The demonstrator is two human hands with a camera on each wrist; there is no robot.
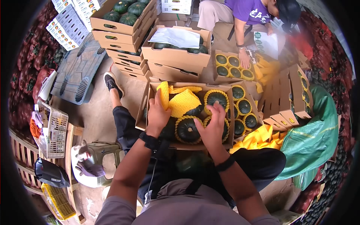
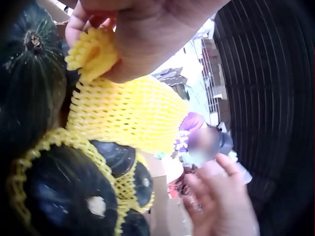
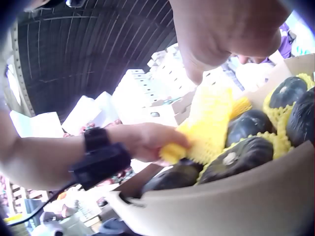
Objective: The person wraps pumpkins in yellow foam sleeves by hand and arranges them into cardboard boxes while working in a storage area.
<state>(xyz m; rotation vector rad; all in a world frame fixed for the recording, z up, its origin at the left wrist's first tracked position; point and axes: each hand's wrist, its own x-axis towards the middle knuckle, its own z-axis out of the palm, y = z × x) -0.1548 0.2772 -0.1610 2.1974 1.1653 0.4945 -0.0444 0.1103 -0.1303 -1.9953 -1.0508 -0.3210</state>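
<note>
An open cardboard box [image 1: 172,144] in front of the person holds dark green squashes, several wrapped in yellow foam net, like the squash [image 1: 188,129] near its front side. The left hand [image 1: 158,117] grips yellow foam netting [image 2: 128,110] at the box's left part; in the right wrist view the left hand [image 3: 150,140] pinches a rolled end of it. Above the netted squashes at the right, the right hand [image 1: 212,123] has its fingers spread and bent slightly, holding nothing. Bare squashes [image 2: 34,83] lie beside the netting.
To the right stands a box of netted squashes [image 1: 244,107], with loose yellow nets [image 1: 258,139] below it. Stacked boxes [image 1: 123,35] rise behind. Another person [image 1: 243,18] reaches into a box at the back. A green sack [image 1: 311,131] lies at the right.
</note>
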